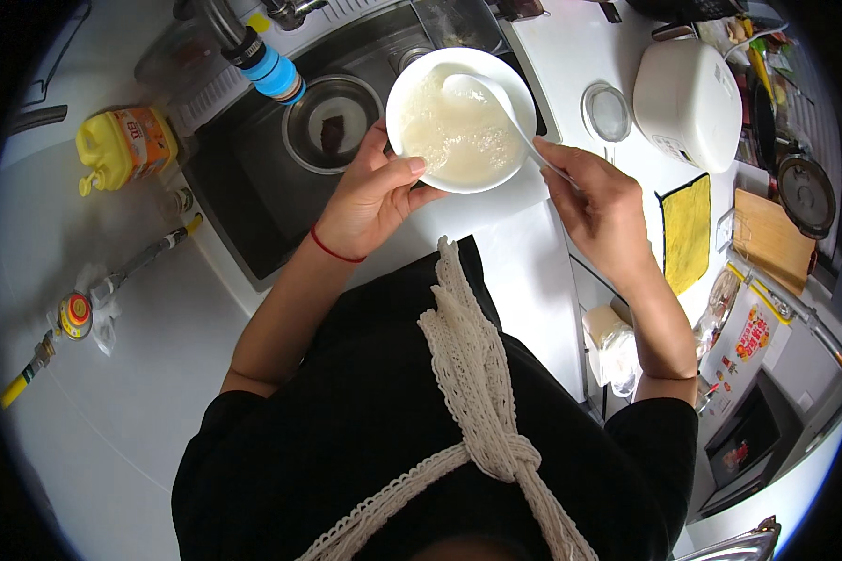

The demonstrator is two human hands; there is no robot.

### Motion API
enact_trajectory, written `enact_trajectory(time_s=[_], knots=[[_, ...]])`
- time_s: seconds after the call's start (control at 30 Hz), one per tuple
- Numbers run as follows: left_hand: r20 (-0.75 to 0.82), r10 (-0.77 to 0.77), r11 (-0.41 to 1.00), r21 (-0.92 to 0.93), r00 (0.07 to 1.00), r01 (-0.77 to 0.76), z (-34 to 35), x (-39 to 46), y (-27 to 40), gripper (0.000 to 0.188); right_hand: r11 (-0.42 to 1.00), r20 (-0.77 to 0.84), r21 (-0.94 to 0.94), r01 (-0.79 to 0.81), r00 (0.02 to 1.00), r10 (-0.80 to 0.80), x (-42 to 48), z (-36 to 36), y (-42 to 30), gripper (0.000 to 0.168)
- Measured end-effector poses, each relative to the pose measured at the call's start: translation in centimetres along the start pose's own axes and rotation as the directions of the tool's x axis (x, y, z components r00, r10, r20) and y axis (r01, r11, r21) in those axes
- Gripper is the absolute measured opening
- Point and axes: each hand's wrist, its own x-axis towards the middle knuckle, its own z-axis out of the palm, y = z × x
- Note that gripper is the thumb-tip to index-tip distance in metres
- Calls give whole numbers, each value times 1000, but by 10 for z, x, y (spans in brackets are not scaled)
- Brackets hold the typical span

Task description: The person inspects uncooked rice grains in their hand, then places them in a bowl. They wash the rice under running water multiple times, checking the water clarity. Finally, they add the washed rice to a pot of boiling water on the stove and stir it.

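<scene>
My left hand point(386, 189) grips the near left rim of a white bowl point(395, 112), thumb over the edge and fingers beneath. Cloudy, pale liquid with small bubbles point(456, 140) fills much of the bowl. Between the thumb and fingers of my right hand point(593, 200) is the handle of a white spoon point(509, 105). The spoon's head dips into the liquid near the bowl's far side. Both hands hold these things above the front right part of a dark sink point(231, 203). Inside the sink, a round metal basin point(291, 144) contains liquid and a dark piece point(332, 134) that I cannot identify.
A faucet with a blue nozzle point(274, 73) hangs over the sink. Left of it stands a yellow jug point(130, 147). On the right counter are a fine mesh strainer point(606, 111), a white rice cooker point(687, 105), a yellow cloth point(686, 235) and a wooden cutting board point(772, 238).
</scene>
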Motion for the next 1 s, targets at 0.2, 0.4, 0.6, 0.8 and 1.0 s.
enact_trajectory(time_s=[0.2,0.4,0.6,0.8,1.0], knots=[[-17,23,995,97,1000,-21,14,1,-10,66,543,371,644,-538,841,393,-16,-3,3,22],[3,-3,998,68,1000,3,17,-3,-5,65,581,236,692,-428,895,378,-29,-11,-4,22],[62,1,1000,2,998,-2,20,-4,-2,60,850,-180,524,-60,967,179,-27,-18,-10,22],[112,9,1000,11,994,-10,21,-4,1,60,942,-211,-261,213,939,-270,-10,-29,-8,34],[87,-6,1000,30,996,3,27,-9,7,65,999,-62,38,-38,997,40,-11,-13,-16,30]])
